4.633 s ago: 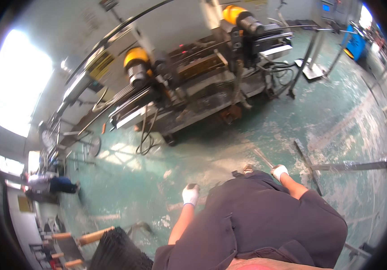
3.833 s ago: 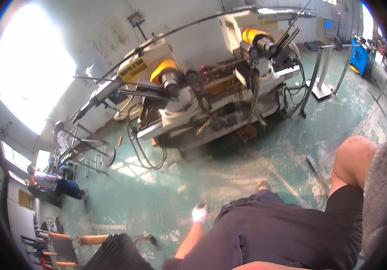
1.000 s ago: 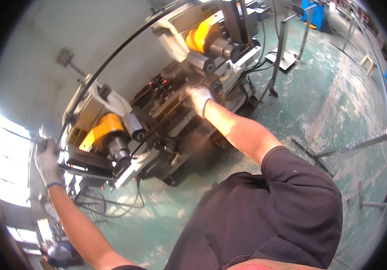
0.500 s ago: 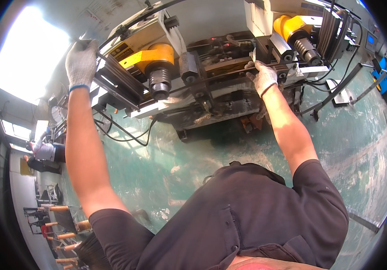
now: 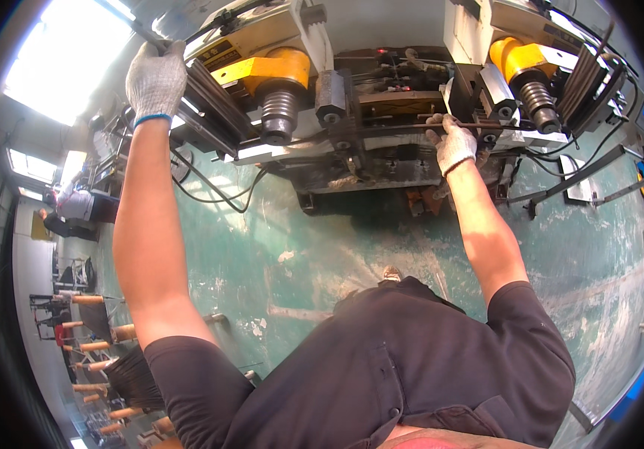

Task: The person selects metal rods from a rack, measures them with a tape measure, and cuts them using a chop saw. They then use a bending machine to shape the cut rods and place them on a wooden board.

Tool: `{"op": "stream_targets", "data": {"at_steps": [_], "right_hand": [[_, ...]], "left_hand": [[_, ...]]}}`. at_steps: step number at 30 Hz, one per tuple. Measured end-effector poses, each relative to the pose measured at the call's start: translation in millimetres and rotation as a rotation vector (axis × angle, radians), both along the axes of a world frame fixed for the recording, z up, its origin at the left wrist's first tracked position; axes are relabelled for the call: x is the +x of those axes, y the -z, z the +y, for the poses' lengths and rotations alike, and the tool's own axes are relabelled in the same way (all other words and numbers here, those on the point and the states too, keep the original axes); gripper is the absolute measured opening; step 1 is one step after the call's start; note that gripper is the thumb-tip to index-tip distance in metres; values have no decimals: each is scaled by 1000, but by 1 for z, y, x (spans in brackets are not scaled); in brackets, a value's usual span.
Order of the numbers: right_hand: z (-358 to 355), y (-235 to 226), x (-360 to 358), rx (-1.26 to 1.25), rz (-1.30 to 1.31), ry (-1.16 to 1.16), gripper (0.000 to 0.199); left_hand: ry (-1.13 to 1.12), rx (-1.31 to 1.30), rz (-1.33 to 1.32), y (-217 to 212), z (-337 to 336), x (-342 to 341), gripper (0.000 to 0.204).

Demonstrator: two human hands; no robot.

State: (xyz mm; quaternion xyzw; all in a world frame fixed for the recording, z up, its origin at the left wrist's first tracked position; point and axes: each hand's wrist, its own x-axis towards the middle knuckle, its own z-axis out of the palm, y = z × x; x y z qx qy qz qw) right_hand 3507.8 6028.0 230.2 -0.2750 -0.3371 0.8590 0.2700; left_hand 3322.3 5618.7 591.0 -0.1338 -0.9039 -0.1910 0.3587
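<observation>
The thin metal rod (image 5: 382,129) lies across the front of the machine (image 5: 367,142), gripped at one end by the right hand (image 5: 453,142), its gloved fingers closed round it. The left hand (image 5: 156,75), also gloved, is closed on what looks like the rod's far end. A slip could draw fingers toward the ribbed rollers (image 5: 280,112) just between the hands. Below them spreads a worn green floor (image 5: 277,254); far beyond the left hand, another person (image 5: 75,206) crouches.
</observation>
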Motion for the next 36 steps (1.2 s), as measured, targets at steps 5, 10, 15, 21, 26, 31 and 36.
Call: {"op": "stream_targets", "data": {"at_steps": [5,10,15,21,26,31,36], "right_hand": [[-34,-17,33,64,79,-5,11],[-68,-23,117,258,112,-42,26],[-114,-46,158,545,63,-220,23],[-250,-86,159,472,73,-323,38],[-379,-45,182,250,194,-854,30],[-568,-72,310,348,327,-1181,31],[-720,-112,407,385,397,-1430,33]], "left_hand": [[72,280,-83,-7,-20,48,33],[45,238,65,22,-80,130,27],[78,696,-16,86,-209,238,16],[-279,797,-36,94,-324,473,24],[-427,1001,15,144,-408,702,25],[-661,1197,46,210,-467,903,26],[-856,1251,224,248,-527,1038,22]]}}
